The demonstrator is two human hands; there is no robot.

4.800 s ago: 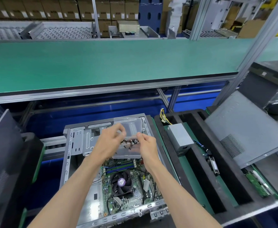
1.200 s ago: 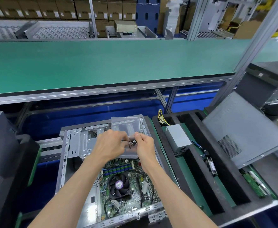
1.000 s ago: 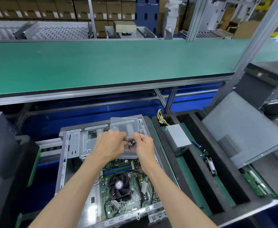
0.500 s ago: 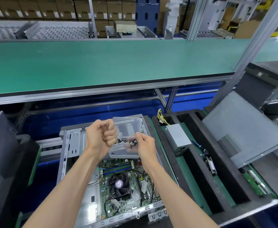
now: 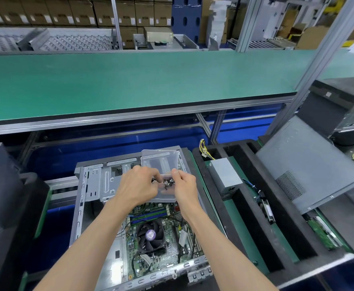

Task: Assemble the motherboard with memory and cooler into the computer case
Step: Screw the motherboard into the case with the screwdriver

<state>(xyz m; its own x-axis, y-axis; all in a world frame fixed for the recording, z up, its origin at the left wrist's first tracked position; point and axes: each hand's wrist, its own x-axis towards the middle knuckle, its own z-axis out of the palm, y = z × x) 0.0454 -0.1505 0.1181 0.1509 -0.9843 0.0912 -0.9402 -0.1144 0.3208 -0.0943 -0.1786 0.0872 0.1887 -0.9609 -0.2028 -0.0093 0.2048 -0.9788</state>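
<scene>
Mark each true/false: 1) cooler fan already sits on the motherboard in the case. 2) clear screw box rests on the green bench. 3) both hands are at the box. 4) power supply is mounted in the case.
1) True: the cooler fan sits on the motherboard inside the case.
2) False: the clear box is over the case, not on the green bench.
3) True: left hand, right hand.
4) False: the power supply lies in the foam tray.

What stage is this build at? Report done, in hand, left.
Done: motherboard with memory sticks and cooler fan lies in the open case. In hand: both hands pick screws from a clear box. Left: likely screwing the board down.
</scene>
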